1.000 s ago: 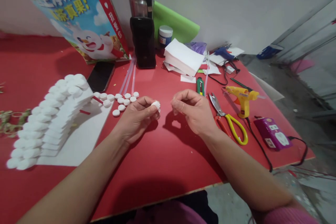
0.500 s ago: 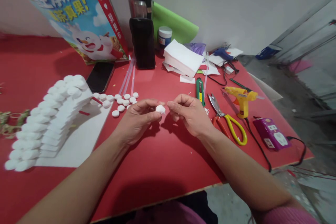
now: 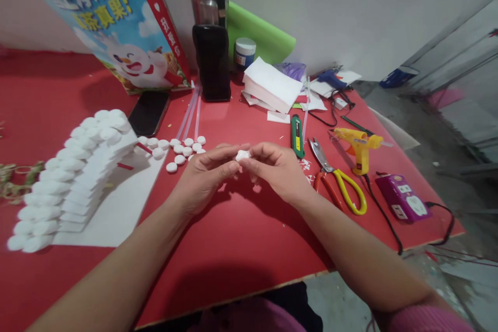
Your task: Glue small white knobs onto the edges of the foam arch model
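Nearest is the bare front part of the red, flat-topped table. Above it, the left hand and right hand meet at a small, soft-looking white lump. The lump lies between the two sets of fingertips, at the right end of the left hand's grip and the left end of the right's. Both grips are nearly closed, thumbs and fingers pinched on it from opposite sides. Neither hand is clearly nearer (its long axis, if it has one, is too small to tell).

Left of the hands, a stepped white structure edged with round pads stands on a flat white sheet. To the right lie metal shears with one red and one yellow handle. Loose round white pads sit just beyond the left hand. A yellow plastic glue gun and a green-and-yellow utility knife are to the right; farther back stands a tall black-and-silver flask.
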{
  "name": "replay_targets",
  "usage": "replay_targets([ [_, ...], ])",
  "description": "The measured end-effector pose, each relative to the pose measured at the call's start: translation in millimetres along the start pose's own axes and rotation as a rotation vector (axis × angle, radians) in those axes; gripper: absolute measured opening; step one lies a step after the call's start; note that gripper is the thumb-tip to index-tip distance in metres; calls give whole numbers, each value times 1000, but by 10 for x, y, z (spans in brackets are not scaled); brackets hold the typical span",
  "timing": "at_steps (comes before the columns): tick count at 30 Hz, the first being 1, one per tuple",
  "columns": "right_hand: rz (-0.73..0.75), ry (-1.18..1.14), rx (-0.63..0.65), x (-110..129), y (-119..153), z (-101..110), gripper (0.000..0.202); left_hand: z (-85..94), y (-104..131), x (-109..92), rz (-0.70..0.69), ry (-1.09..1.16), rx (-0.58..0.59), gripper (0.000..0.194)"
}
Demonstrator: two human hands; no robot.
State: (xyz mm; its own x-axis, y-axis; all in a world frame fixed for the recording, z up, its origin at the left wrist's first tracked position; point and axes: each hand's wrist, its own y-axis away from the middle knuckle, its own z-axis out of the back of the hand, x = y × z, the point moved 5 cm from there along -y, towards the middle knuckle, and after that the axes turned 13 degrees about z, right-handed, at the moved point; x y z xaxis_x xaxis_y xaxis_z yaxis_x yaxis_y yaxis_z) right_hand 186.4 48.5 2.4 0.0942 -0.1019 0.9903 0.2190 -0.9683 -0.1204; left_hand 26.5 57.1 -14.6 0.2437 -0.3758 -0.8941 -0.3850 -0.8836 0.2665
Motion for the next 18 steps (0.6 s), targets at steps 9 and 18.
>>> replay_targets([
  [9,229,421,-66,32,45,46,17,-64,41,57,109,27,-11,34],
  [18,135,272,14,56,20,39,36,-40,1,78,206,192,-90,32],
])
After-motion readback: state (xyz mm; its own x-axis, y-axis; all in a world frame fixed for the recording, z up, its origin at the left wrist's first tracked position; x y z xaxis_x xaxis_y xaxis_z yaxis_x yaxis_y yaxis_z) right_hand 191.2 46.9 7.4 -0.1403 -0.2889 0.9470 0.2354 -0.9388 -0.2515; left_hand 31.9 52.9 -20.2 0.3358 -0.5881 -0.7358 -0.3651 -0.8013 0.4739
